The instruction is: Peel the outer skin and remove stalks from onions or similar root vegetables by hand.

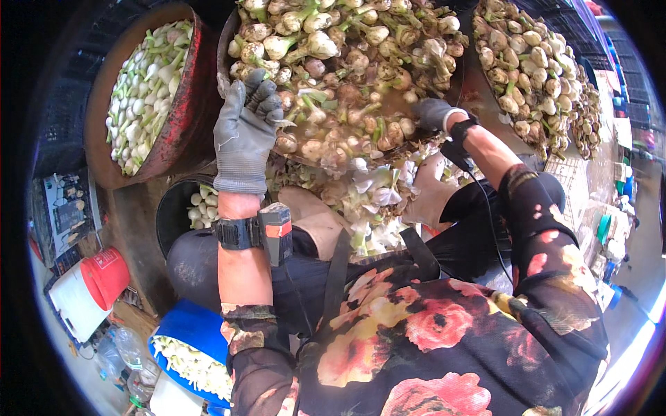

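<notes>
As bulbs [319,45] crowd the basin [223,59], room is tight at its edges

Where the basin's left rim curves toward the person, the left hand [246,132] sits in a grey glove, fingers bent toward the bulbs; whether they hold one, I cannot tell. At the basin's right side the right hand [433,114], also gloved, is low beside the bulbs, its fingertips hidden, so its grip cannot be told either. The bulbs fill the basin, piled thickest at its far part.

Just left of the basin stands the red tub [194,90], leaving only a narrow gap. To the basin's right, a brown strip separates it from a heap [531,69] of more bulbs. On the basin's near side, peelings [378,191] pack the space before the person's lap. A cable [491,215] trails from the right wrist. Near and left of the basin is a black bucket [165,222]; farther that way are a blue tub [191,315] and a red bucket [105,276].
</notes>
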Action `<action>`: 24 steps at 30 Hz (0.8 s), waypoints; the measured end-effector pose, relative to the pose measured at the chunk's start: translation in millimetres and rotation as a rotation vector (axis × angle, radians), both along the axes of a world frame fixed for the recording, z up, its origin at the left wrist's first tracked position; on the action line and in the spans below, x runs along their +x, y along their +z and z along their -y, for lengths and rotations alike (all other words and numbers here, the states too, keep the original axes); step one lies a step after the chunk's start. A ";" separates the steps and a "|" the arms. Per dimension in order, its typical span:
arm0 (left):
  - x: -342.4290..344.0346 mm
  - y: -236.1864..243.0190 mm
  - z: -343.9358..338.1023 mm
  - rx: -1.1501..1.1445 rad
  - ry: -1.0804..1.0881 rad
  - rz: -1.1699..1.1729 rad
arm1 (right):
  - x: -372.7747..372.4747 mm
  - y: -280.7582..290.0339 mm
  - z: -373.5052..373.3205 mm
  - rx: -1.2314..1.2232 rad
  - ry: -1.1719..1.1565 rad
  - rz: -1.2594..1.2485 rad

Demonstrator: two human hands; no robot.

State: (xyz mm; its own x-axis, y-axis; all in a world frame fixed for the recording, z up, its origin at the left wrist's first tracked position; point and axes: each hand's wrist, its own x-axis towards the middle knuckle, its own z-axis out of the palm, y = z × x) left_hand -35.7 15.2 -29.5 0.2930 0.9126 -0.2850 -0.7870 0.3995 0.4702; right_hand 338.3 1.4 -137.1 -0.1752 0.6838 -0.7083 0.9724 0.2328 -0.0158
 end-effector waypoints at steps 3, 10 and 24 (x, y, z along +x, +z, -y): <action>-0.5 1.4 -3.1 0.006 0.029 -0.079 | 1.4 -12.9 -1.5 -0.100 0.164 0.094; 24.6 4.9 6.9 0.152 -0.120 -0.574 | -10.7 14.2 -10.3 -0.026 -0.089 -0.076; 88.6 -35.8 61.9 0.908 -0.346 -1.380 | -123.0 94.1 58.5 0.027 -1.240 -1.294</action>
